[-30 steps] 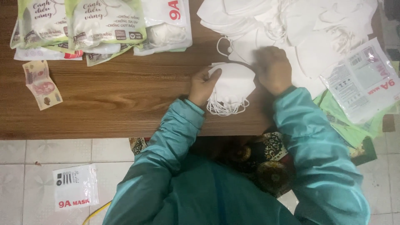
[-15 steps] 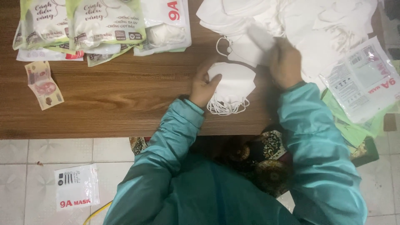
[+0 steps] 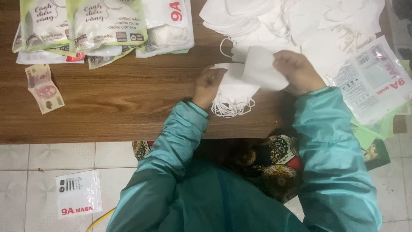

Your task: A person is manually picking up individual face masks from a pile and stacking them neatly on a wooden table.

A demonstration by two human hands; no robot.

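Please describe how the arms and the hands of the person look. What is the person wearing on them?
Both arms are covered by long teal sleeves of a smooth, slightly shiny jacket, creased at the elbows and ending at the wrists. The left hand and the right hand are bare: no gloves, and no rings or watch that I can see.

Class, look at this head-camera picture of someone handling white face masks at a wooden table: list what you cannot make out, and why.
- Left hand fingertips: tucked behind the mask stack.
- Right hand palm: turned away, gripping a single mask.
- Loose mask pile: cut off by the top edge; count unclear.
- Sealed packets: cut off at the top edge.
- Banknote: too small to read.
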